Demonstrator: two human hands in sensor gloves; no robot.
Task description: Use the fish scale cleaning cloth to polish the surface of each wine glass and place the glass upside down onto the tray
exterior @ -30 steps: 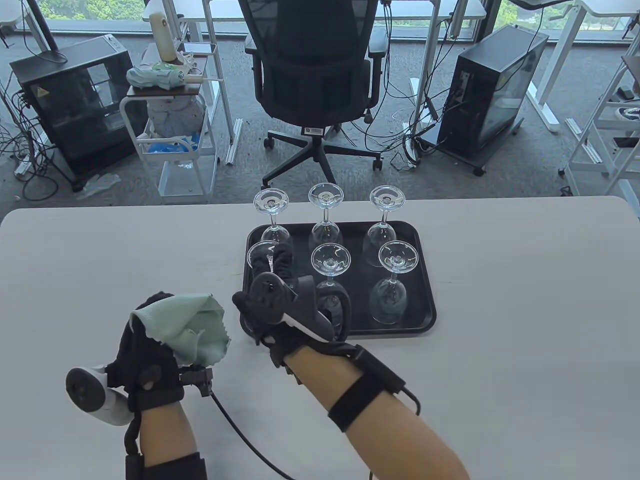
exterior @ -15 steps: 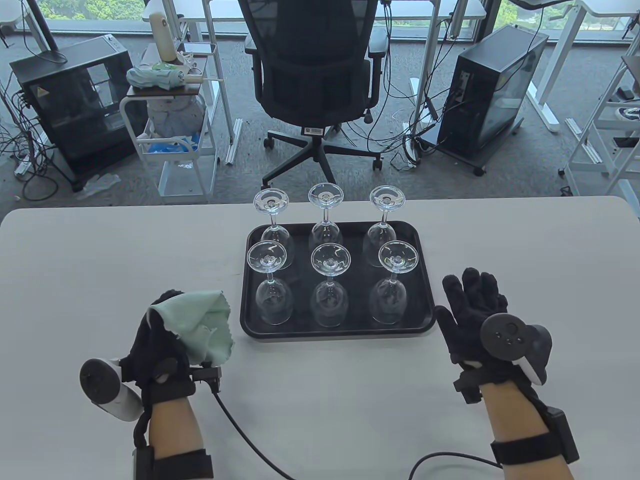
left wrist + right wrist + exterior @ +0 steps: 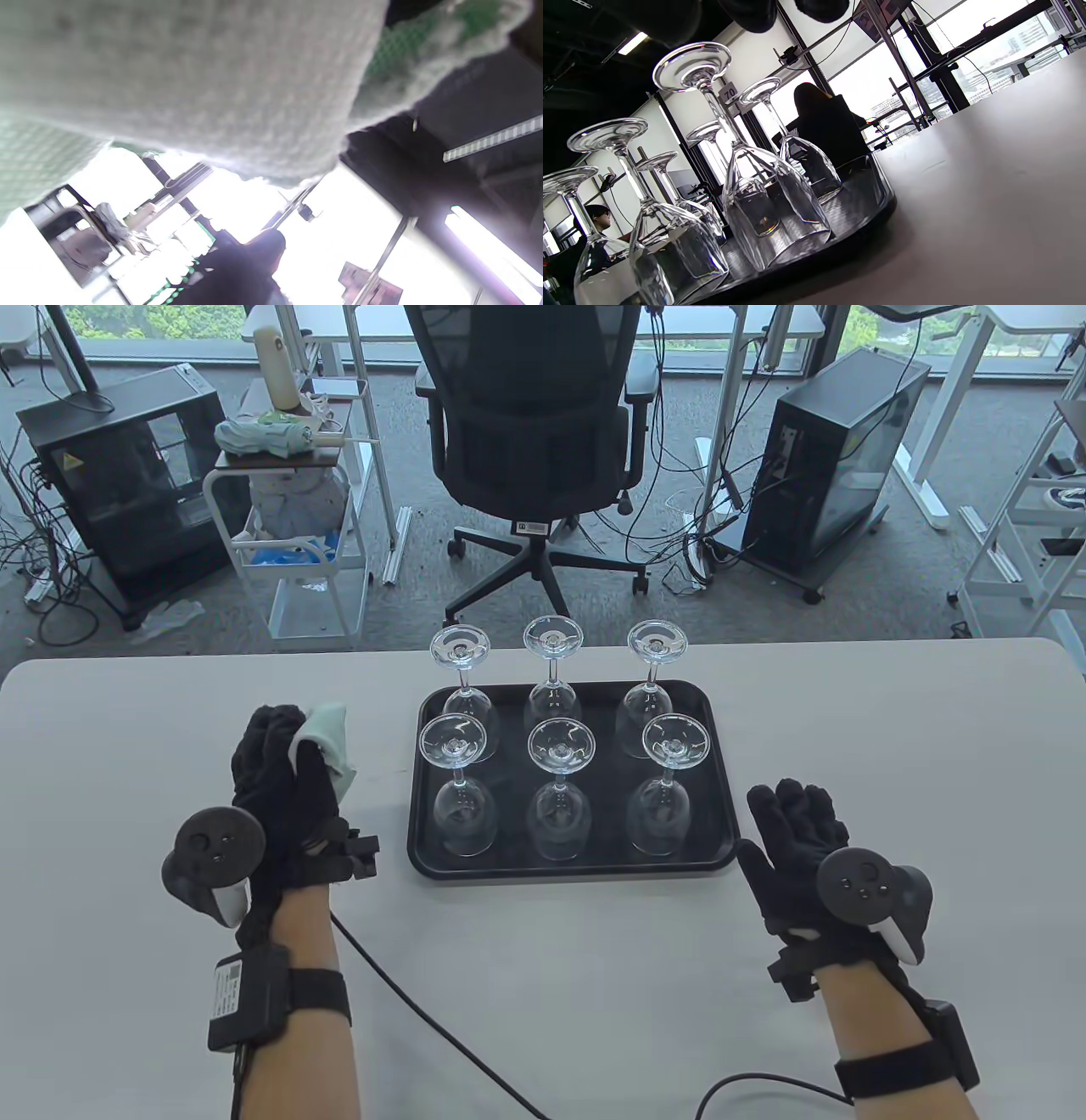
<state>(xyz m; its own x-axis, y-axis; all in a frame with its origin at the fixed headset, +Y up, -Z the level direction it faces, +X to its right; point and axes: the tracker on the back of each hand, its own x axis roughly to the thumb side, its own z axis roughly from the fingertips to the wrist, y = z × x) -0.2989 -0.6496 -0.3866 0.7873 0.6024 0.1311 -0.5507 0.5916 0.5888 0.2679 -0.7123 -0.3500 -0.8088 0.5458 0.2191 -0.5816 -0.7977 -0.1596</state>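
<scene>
Gripping the green cloth [image 3: 327,742] in my left hand [image 3: 280,789] at nine o'clock of the tray [image 3: 420,848]; six wine glasses [image 3: 560,780] stand inverted there; at three o'clock, my right hand [image 3: 797,848] rests flat, fingers straight.

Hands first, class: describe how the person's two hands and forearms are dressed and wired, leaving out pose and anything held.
Both the left hand and the right hand wear black fabric gloves. A dark round-faced tracker with a white grip sits on each. Black straps band bare forearms, fixing small black boxes; the left box carries a white label. Black cables trail from the wrists.
</scene>
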